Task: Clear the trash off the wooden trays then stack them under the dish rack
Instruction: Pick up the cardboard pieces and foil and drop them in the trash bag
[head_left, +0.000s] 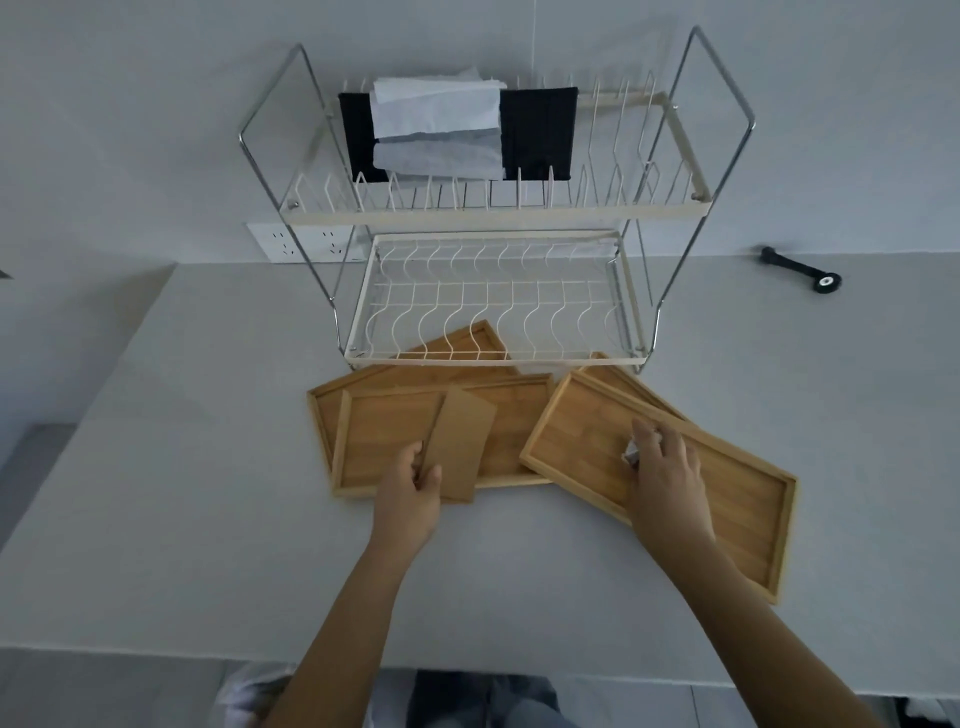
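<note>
Several wooden trays lie overlapping on the grey counter in front of the two-tier dish rack (493, 358). A left tray (384, 441) carries a brown cardboard piece (465, 441); my left hand (410, 488) pinches that cardboard's lower left edge. A right tray (727, 499) sits tilted, over another tray (631, 387). My right hand (667, 467) rests on the right tray, its fingers closed around a small crumpled white scrap (630, 453). One more tray (457, 345) reaches partly under the rack's lower shelf.
The rack's upper shelf holds a black cloth (540, 132) and white paper sheets (436, 124). A black tool with a round end (802, 270) lies at the back right. A wall socket (301, 241) sits behind the rack. The counter's front edge runs near my body.
</note>
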